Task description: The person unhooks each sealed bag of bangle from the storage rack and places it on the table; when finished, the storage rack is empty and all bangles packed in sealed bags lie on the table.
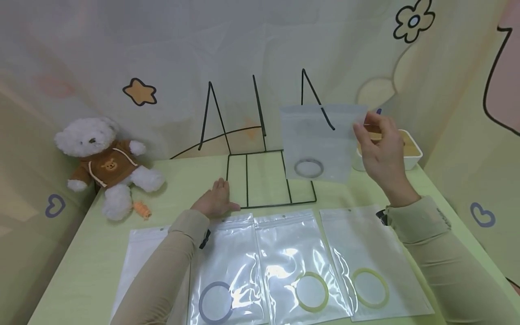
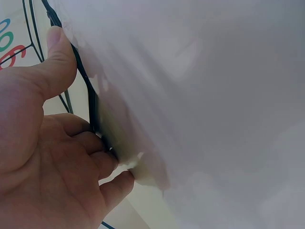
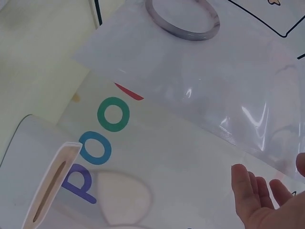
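A translucent zip bag (image 1: pixel 296 131) with a grey bangle (image 3: pixel 183 33) inside hangs upright at the right hook of a black wire rack (image 1: pixel 276 204). The hook's tip shows in front of the bag, just below its top edge. My right hand (image 1: pixel 383 149) pinches the bag's upper right edge between thumb and index finger. At the rack's left front corner rests my left hand (image 1: pixel 215 198), its fingers extended along the side bar. The left wrist view has thumb and fingertips against the black wire, with a blurred whitish sheet filling the right side.
Several zip bags lie side by side in front, three showing a violet-grey bangle (image 1: pixel 201 303), a yellow bangle (image 1: pixel 326 291) and a yellow-green bangle (image 1: pixel 387 289). A teddy bear (image 1: pixel 109 158) and small orange figure (image 1: pixel 142 210) are left; a white box (image 1: pixel 414 158) stands back right.
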Demonstrator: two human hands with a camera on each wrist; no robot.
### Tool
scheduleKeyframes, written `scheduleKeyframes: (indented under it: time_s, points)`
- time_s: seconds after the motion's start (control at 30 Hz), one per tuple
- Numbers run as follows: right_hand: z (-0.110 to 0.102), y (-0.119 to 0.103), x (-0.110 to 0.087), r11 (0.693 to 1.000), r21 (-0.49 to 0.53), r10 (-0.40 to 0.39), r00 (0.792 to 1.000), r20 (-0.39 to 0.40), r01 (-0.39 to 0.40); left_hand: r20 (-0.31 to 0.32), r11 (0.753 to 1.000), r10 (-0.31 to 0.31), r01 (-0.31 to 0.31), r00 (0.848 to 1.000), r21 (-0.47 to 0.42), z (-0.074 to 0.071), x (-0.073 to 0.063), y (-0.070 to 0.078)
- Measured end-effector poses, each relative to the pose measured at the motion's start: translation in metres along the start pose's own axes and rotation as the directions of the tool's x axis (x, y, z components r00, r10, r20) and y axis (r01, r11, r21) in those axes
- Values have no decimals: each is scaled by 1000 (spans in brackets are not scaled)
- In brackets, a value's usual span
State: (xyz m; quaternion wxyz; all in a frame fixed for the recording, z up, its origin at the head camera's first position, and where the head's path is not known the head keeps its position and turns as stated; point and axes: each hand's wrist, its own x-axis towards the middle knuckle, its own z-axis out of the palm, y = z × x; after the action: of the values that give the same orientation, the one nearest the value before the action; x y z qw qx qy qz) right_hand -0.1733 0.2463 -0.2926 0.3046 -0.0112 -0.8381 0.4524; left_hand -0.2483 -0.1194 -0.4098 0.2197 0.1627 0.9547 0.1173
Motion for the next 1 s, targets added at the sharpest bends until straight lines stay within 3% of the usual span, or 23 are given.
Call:
scheduleKeyframes:
  time_s: [0.57,1.0]
  points:
    - [5,0,1,999,-2,-45,999,3,45,-1,1000,-5,5,1000,-2,1,3,-2]
    - [5,-3,0,995,46,-82,992,-94,86,-1,1000,-7,7,1000,-2,2,4,-3]
